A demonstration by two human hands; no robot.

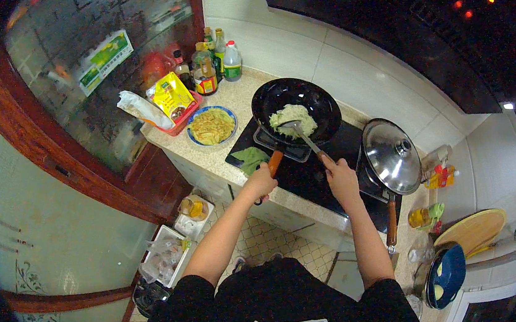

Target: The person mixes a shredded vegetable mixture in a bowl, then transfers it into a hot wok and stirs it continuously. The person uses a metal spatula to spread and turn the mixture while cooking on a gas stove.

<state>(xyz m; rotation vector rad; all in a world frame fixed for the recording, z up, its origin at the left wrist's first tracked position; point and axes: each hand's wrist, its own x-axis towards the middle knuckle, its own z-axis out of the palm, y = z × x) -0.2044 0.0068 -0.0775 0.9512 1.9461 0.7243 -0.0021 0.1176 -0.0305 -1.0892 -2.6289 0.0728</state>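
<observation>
My left hand (260, 182) grips the wooden handle (276, 160) of a black wok (321, 94) on the left burner of the stove. In the wok lies a pale green batter-like mass (293, 111). My right hand (342, 178) holds a metal spatula (306, 138) by its brown handle, its blade resting on the mass. A green cloth (252, 159) lies on the stove's left corner, close to my left hand. Left of the wok, a blue-rimmed plate (235, 128) bears a browned yellow-green pancake (211, 125).
A second pan with a steel lid (385, 155) stands on the right burner, its handle (392, 220) jutting past the stove's front. Sauce bottles (205, 75) and a red basket (187, 121) of packets occupy the counter's left end. A cutting board (474, 231) and blue basin (453, 277) are at right.
</observation>
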